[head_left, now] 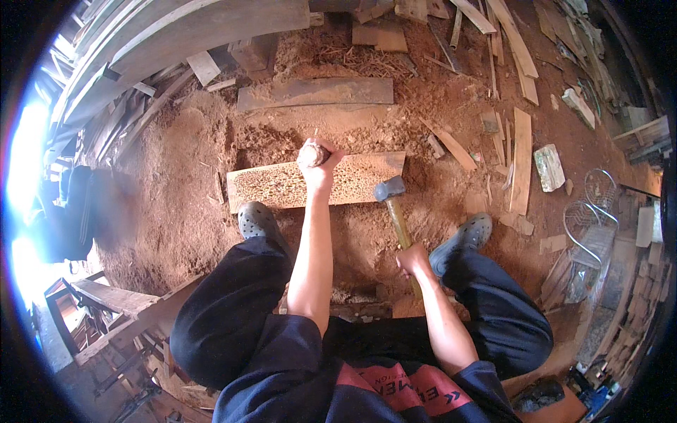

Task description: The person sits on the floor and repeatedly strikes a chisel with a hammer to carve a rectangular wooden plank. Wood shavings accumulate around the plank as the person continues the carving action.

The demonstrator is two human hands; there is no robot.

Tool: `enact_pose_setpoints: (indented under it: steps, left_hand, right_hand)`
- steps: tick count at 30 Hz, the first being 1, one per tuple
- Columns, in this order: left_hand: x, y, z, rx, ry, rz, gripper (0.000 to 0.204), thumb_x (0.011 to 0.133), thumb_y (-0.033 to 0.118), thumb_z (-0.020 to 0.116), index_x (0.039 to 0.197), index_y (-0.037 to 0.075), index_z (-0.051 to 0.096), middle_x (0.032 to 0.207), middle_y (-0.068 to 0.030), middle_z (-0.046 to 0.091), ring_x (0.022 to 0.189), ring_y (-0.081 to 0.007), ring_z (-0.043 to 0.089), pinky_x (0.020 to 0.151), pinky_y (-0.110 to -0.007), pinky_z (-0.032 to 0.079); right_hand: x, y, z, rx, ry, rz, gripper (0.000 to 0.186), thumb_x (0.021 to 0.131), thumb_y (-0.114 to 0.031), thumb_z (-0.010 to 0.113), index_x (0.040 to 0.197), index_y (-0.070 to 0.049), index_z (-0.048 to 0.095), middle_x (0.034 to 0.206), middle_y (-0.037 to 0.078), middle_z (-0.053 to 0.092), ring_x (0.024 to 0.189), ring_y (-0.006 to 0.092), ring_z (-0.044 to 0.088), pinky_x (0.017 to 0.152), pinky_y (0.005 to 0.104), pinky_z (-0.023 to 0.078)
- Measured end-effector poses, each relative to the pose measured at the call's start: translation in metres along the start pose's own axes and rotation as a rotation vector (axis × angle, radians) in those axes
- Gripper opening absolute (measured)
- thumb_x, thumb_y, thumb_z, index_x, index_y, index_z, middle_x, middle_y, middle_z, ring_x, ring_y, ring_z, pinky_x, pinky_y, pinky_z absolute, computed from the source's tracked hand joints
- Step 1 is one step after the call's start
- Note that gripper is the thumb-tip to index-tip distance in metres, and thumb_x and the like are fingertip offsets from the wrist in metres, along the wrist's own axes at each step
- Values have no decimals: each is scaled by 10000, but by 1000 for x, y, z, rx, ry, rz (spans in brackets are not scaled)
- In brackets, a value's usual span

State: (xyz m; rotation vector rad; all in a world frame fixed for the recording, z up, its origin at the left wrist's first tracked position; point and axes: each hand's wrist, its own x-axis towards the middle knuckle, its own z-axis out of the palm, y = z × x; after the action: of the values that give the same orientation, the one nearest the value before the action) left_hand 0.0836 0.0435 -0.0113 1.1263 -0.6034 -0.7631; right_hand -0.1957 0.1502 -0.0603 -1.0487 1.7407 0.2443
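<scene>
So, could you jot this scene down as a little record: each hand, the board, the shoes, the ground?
Left hand: gripping a round-ended tool, lower end hidden
Right hand: holding a hammer by its handle
Board: pitted plank, many small holes
Shoes: grey clogs, left one close to the plank
Ground: reddish-brown dirt, scattered wood pieces
</scene>
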Motion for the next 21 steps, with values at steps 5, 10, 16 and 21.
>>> enact_pose_setpoints:
  steps: [5, 10, 16, 21]
  left_hand:
    - [2, 1, -1, 19, -34, 5, 280, 597, -125, 720, 689, 68, 538, 675, -11, 539, 607, -114, 496, 578, -259, 418]
    - [-1, -2, -3, 85, -47, -31, 275, 606, -99, 726, 706, 73, 537, 680, -11, 548, 625, -116, 514, 600, -271, 440]
    - [-8, -3, -3, 188, -52, 52, 277, 614, -89, 726, 723, 80, 536, 730, -24, 572, 677, -116, 524, 629, -277, 444]
    - [-8, 3, 4, 30, -29, 9, 297, 576, -130, 701, 699, 81, 531, 753, -22, 549, 691, -136, 510, 633, -280, 439]
  right_hand:
    - [-6, -6, -2, 22, 14, 29, 146, 679, -34, 571, 567, 58, 555, 452, 125, 509, 353, 211, 506, 326, 344, 397]
    - [-17, -18, -4, 52, -17, 43, 147, 674, -31, 580, 564, 61, 550, 452, 124, 510, 353, 211, 504, 326, 350, 394]
    - [-13, -14, -2, -28, -10, 41, 222, 754, -134, 573, 669, 70, 598, 521, 158, 573, 427, 249, 578, 390, 373, 439]
    - [-14, -13, -3, 78, -21, 61, 145, 691, -49, 571, 585, 48, 550, 468, 128, 520, 369, 217, 516, 342, 359, 401]
